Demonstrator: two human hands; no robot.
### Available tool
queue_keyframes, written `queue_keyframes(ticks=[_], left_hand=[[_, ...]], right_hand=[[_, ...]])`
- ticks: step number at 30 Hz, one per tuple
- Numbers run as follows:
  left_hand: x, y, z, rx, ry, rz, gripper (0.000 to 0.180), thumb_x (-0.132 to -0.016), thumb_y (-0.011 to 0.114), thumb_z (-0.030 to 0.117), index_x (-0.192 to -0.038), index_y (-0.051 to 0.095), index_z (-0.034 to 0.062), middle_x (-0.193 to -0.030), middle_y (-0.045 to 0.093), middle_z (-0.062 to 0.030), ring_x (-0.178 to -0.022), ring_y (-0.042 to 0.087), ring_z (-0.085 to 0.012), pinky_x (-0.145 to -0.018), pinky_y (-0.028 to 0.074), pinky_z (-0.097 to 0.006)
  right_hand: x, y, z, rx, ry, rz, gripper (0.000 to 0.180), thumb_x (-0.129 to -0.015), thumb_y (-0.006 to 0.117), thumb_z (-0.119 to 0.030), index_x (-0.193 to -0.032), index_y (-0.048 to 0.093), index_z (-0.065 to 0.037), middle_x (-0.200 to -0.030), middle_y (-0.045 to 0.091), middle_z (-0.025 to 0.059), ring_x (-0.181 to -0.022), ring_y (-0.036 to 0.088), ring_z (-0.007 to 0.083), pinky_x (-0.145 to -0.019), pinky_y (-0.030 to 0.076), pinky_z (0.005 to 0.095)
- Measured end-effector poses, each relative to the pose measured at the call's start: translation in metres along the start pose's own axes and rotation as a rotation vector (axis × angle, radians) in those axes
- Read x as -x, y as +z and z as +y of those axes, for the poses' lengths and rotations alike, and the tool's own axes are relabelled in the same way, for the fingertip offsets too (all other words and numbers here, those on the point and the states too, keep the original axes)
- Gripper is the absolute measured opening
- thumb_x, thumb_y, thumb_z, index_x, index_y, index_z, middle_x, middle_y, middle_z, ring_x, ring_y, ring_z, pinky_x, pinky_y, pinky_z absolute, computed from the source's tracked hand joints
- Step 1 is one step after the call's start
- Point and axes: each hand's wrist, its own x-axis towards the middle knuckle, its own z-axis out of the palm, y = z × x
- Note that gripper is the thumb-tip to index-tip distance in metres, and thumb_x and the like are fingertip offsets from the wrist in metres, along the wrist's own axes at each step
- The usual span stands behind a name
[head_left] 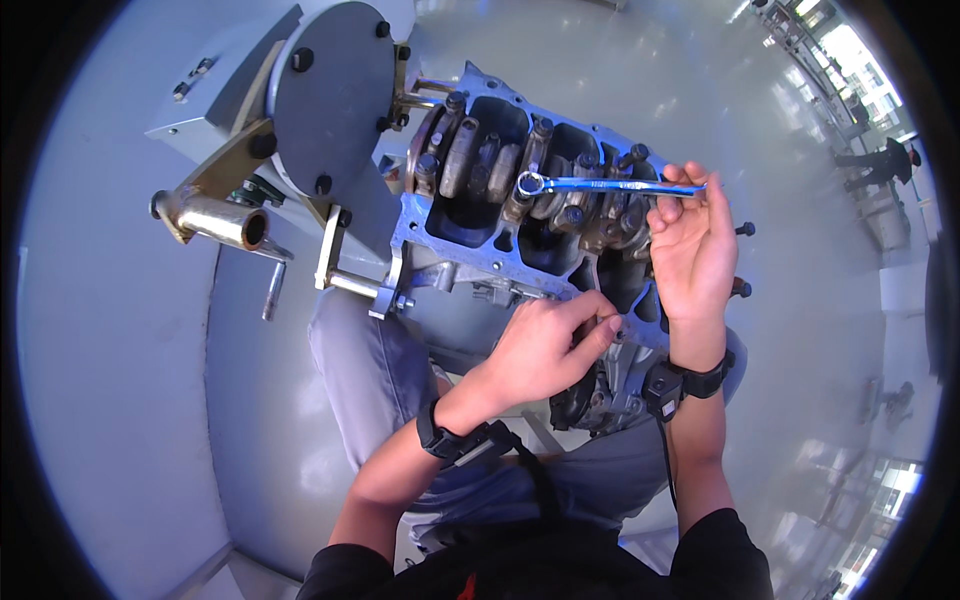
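Right hand [692, 250] fingers grasping wrench [610, 185]; left hand [545, 345] fingers pinched on engine block [480, 245] edge.

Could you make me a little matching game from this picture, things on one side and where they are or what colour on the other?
Things:
1. wrench
2. left hand
3. engine block
4. round plate

Descriptions:
A. grey, bolted, on the stand
B. blue-painted, crankshaft showing
C. held in the right hand
D. fingers on the block's near edge

Pairs: 1-C, 2-D, 3-B, 4-A

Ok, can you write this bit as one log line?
right hand: holds blue wrench | ring end: on engine block bolt | left hand: rests on block edge
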Motion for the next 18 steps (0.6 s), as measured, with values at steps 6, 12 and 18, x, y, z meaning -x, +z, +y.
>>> queue_keyframes(ticks=[6,12,18], left_hand=[[0.0,0.002,0.003,0.015,0.03,-0.013,0.013,-0.087,0.056,0.015,-0.085,0.057,0.0017,-0.053,0.051,-0.0055,-0.043,0.047,-0.0129,-0.044,0.036,-0.028],[0.0,-0.002,0.004,0.117,0.06,0.023,0.014,-0.089,0.053,0.013,-0.09,0.057,-0.0003,-0.054,0.051,-0.0023,-0.047,0.046,-0.0071,-0.046,0.036,-0.024],[0.003,-0.013,0.003,0.361,-0.058,0.069,0.033,-0.097,0.036,0.026,-0.109,0.05,-0.0011,-0.057,0.049,0.0003,-0.05,0.044,-0.0062,-0.048,0.035,-0.02]], right_hand=[[0.005,-0.009,-0.001,-0.118,0.038,-0.039,0.022,-0.094,0.042,-0.025,-0.089,0.052,-0.006,-0.088,0.056,0.008,-0.064,0.048,0.013,-0.062,0.038,0.0289],[0.021,-0.012,-0.03,-0.257,-0.131,-0.05,0.018,-0.092,0.04,-0.02,-0.088,0.05,-0.005,-0.091,0.053,0.0098,-0.063,0.043,0.0146,-0.06,0.038,0.0289],[0.072,-0.002,0.019,-0.015,-0.267,-0.257,0.02,-0.086,0.049,-0.024,-0.086,0.042,-0.005,-0.098,0.046,0.0135,-0.074,0.06,0.0298,-0.066,0.052,0.0414]])
